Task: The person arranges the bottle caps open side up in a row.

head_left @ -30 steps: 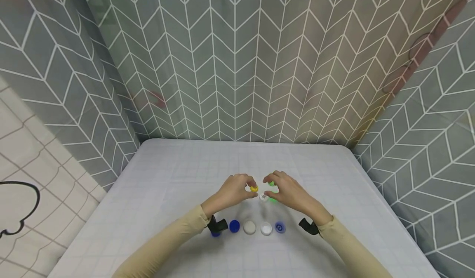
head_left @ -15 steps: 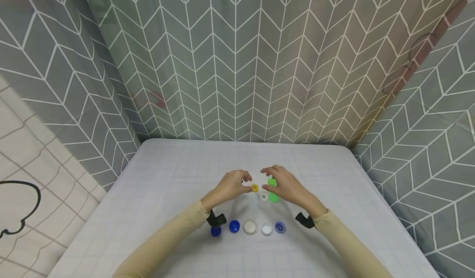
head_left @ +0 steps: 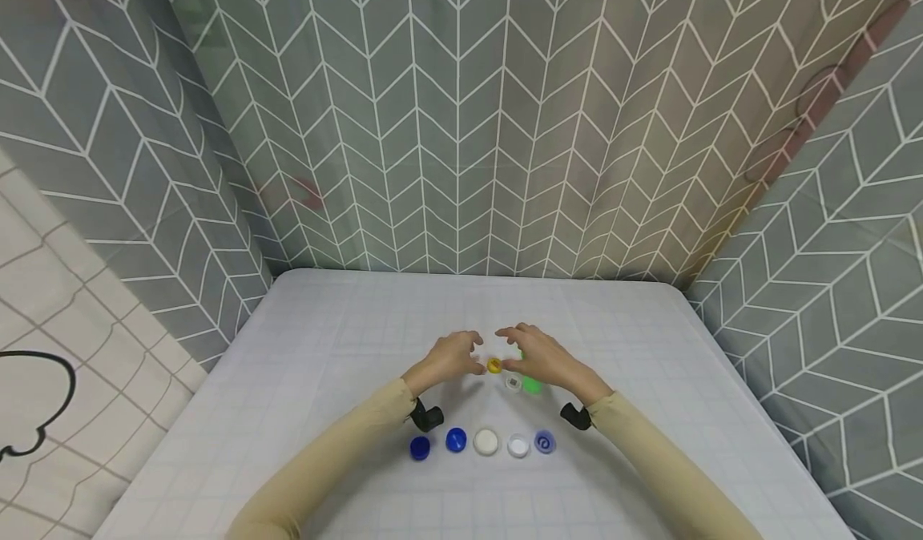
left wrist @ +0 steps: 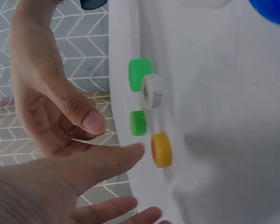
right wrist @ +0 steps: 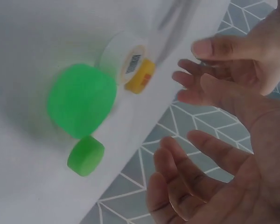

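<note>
A small yellow cap [head_left: 493,365] lies on the table between my two hands. My left hand [head_left: 449,358] is just left of it with loosely bent fingers, holding nothing. In the left wrist view, its thumb comes close to the yellow cap [left wrist: 162,150], seemingly apart from it. From the right, my right hand [head_left: 548,357] hovers with fingers spread and grips nothing. Below it are a white cap [head_left: 513,382] with a printed code and a larger green cap [head_left: 532,385]. A smaller green cap [right wrist: 86,156], mostly covered by the right hand in the head view, shows in the right wrist view.
Nearer the person runs a row of caps: a dark blue one [head_left: 420,448], another blue one [head_left: 456,440], a cream one [head_left: 486,442], a white one [head_left: 517,445] and a blue one with a swirl [head_left: 544,442]. Patterned curtains [head_left: 461,123] hang behind the white-covered table [head_left: 346,316].
One second ago my left hand pinched the yellow cap; it has let go and drawn slightly back left. My right hand has moved left, over the smaller green cap.
</note>
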`<state>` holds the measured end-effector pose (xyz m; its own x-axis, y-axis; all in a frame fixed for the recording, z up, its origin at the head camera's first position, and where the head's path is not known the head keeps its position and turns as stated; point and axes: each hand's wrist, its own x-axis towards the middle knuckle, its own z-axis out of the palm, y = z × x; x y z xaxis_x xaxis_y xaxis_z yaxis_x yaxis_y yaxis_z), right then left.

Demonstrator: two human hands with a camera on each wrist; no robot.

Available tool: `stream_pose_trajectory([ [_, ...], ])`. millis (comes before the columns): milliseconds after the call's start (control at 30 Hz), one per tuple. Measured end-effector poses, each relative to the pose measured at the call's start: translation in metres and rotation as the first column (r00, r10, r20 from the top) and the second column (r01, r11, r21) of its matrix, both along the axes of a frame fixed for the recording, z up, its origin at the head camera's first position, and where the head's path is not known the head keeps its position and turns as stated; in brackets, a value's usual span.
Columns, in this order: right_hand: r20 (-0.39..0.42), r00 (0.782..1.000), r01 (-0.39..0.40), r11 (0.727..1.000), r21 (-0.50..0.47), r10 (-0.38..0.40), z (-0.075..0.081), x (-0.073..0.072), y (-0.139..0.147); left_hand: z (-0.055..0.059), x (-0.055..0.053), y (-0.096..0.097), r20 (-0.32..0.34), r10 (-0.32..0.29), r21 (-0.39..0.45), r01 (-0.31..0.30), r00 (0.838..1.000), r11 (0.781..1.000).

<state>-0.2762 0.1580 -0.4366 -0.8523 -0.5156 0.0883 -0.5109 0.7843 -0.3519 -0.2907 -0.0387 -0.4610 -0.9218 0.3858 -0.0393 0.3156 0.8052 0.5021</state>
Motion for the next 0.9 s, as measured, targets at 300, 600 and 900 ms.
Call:
stream_pose_trajectory([
  [300, 0.102, 0.994, 0.033, 0.997, 0.07, -0.04, -0.01, -0.01, -0.008, -0.009, -0.007, 0.004, 0.058, 0.015, -0.068, -0.012, 0.998, 0.998],
  [600, 0.141, 0.989, 0.027, 0.997, 0.072, -0.037, -0.025, -0.015, -0.012, -0.019, -0.013, 0.012, 0.001, -0.013, -0.067, 0.014, 1.0, 0.998],
  [900, 0.132, 0.991, -0.033, 0.999, 0.013, 0.031, -0.034, -0.017, -0.012, -0.019, -0.009, 0.017, -0.047, -0.038, -0.034, 0.037, 0.998, 0.999],
])
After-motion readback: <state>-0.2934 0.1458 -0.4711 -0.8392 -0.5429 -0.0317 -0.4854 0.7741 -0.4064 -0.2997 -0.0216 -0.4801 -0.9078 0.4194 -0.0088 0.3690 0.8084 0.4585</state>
